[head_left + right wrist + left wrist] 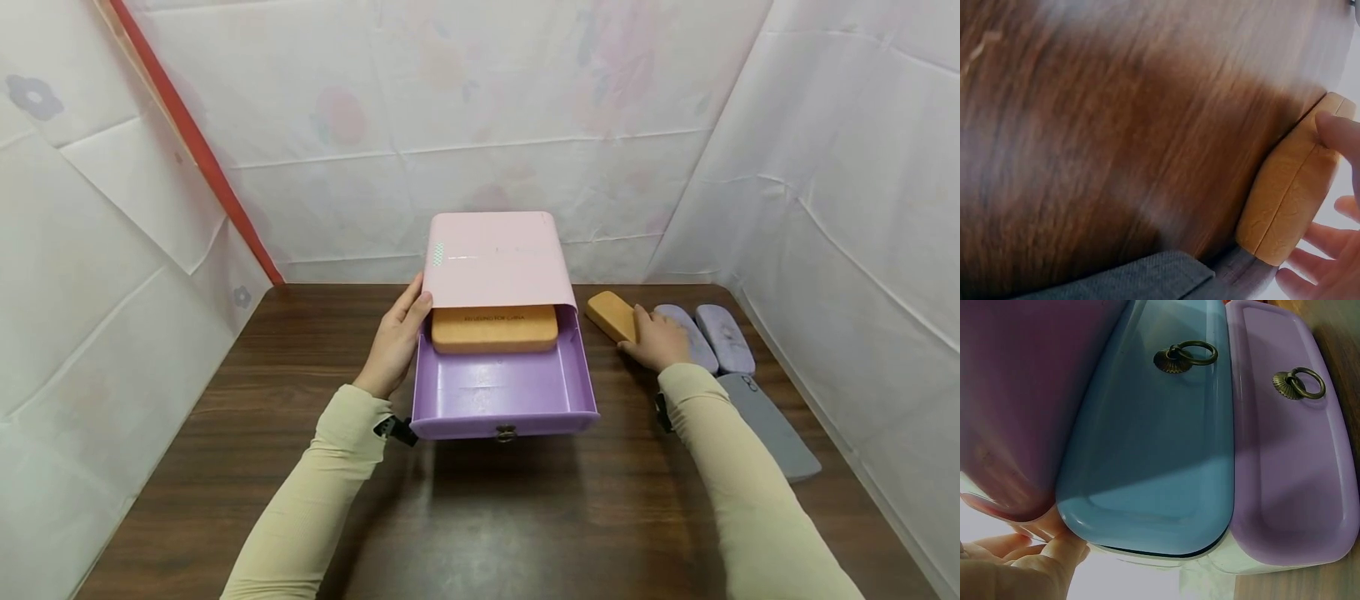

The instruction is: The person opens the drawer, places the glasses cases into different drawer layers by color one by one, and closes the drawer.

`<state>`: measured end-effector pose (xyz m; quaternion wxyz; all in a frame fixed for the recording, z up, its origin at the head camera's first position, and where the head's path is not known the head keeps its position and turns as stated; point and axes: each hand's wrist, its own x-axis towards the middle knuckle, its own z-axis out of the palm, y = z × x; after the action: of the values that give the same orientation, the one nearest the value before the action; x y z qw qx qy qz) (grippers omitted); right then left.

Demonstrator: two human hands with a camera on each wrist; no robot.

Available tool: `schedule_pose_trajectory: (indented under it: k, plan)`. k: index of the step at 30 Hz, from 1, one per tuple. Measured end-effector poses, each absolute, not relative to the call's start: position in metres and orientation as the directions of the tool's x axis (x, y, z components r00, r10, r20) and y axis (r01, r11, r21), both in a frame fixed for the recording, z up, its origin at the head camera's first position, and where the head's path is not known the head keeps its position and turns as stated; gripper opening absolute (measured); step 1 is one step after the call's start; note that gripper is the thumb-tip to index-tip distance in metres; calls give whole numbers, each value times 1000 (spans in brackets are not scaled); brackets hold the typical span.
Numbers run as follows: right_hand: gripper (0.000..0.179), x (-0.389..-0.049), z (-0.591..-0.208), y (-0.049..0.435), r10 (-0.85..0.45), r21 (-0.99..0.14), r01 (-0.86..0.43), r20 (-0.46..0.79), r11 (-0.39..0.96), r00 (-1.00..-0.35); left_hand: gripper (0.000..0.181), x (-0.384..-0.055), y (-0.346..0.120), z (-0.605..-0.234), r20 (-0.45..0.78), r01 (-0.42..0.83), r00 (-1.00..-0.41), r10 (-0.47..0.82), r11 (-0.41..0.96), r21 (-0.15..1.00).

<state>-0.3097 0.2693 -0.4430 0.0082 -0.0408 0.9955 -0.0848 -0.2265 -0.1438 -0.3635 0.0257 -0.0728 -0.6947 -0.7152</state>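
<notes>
A small drawer cabinet with a pink top stands at the middle of the table. Its upper purple drawer is pulled out, with a tan glasses case lying at the back under the pink top. My left hand rests along the cabinet's left side, thumb at the front edge of the top. In the left wrist view its fingers lie beside the blue drawer. To the right, my right hand grips a second tan glasses case, thumb on one side and fingers on the other.
Two lavender glasses cases and a grey case lie at the right of the table. Below the blue drawer is a lower purple drawer with a brass ring pull. White patterned sheets hang behind and at both sides.
</notes>
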Motion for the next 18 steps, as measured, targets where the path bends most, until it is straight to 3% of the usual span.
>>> schedule_pose_trajectory:
  k: [18]
  plan:
    - [73, -310, -447, 271, -109, -196, -112, 29, 974, -994, 59, -227, -144, -364, 131, 128, -989, 65, -42, 991]
